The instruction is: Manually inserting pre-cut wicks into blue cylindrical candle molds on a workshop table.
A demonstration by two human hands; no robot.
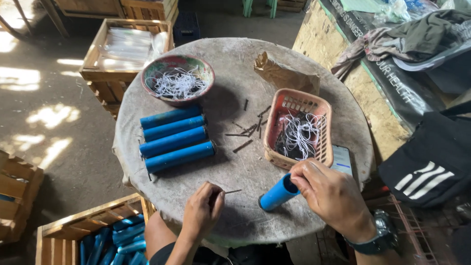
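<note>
1. The right hand [331,194] gripped a blue tube [278,193] by its upper end, fingers wrapped round the mouth, so the tube slanted with its lower end resting on the round counter [235,59], just in front of the red basket [298,128].
2. The left hand [203,211] pinched a thin dark stick [229,192] between thumb and fingers, its tip aimed toward the tube, left of it and apart from it.
3. The basket held white strings and dark bits, close to the right hand, seemingly for easy reach.
4. 4 blue tubes [174,137] lay side by side left of the basket, probably set out of the working space.
5. Loose sticks [248,131] were scattered between those tubes and the basket.
6. A bowl [177,78] of white strings sat beyond the 4 tubes, far left of the basket.
7. A crate [88,235] of more blue tubes stood on the floor, below the counter and well left of the basket.
</note>
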